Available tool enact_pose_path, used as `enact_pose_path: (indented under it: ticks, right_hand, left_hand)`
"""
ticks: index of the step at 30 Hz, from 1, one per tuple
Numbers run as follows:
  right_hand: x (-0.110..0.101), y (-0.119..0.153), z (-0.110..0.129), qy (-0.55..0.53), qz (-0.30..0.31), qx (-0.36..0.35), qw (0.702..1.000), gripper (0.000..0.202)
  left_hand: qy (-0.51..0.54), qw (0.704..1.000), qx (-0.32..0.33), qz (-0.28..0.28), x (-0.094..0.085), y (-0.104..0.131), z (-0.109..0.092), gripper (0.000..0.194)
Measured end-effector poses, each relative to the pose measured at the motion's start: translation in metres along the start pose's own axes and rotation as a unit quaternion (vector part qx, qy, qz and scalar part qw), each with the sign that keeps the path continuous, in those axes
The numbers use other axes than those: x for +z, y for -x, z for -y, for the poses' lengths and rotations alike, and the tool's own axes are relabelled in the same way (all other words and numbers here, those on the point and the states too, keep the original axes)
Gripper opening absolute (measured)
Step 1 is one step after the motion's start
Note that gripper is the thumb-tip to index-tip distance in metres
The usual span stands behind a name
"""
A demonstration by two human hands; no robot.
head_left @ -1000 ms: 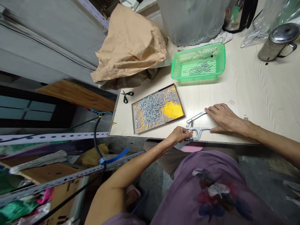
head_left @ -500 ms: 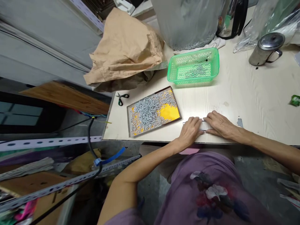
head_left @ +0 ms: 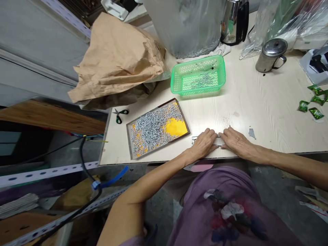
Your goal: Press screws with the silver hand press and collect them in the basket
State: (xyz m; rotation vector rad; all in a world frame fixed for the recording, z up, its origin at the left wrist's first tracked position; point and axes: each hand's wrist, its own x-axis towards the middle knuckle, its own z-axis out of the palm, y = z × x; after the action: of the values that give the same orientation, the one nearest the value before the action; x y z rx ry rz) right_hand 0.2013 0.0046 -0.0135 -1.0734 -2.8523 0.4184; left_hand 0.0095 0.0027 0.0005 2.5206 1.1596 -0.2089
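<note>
At the table's front edge, my left hand (head_left: 205,143) and my right hand (head_left: 236,141) are closed on a flat silvery metal strip (head_left: 218,140). Its middle shows in the narrow gap between them, and one end sticks out left of my left hand. My fingers hide the rest, so its exact kind is unclear. Left of my left hand lies a shallow tray (head_left: 129,143) with a yellow bottom, filled with many small silvery metal pins or screws (head_left: 151,128). Beyond the hands, a green plastic basket (head_left: 176,91) holds a smaller heap of similar pieces.
Scissors (head_left: 119,116) lie left of the tray, near crumpled brown paper (head_left: 120,54). At the back stand an electric kettle (head_left: 232,24) and a lidded metal mug (head_left: 271,56). Several green packets (head_left: 303,106) lie at right. A grey scrap (head_left: 252,133) is beyond my right forearm.
The view has turned to the right, so the table things appear farther left and the green packets show more fully. Both hands stay on the metal strip, whose left end is now clearer.
</note>
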Motion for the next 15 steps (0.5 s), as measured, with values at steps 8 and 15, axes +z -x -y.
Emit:
enact_pose_path:
  ticks: [8,15]
  right_hand:
    - [0.012,0.002,0.007,0.031,0.012,-0.002,0.999,0.018]
    - [0.016,-0.004,0.007,0.026,-0.019,-0.014,0.999,0.024]
  left_hand:
    - [0.028,0.999,0.015,0.016,0.003,0.0,-0.001,0.012]
    - [0.014,1.0,-0.015,0.013,0.001,-0.002,-0.004,0.018]
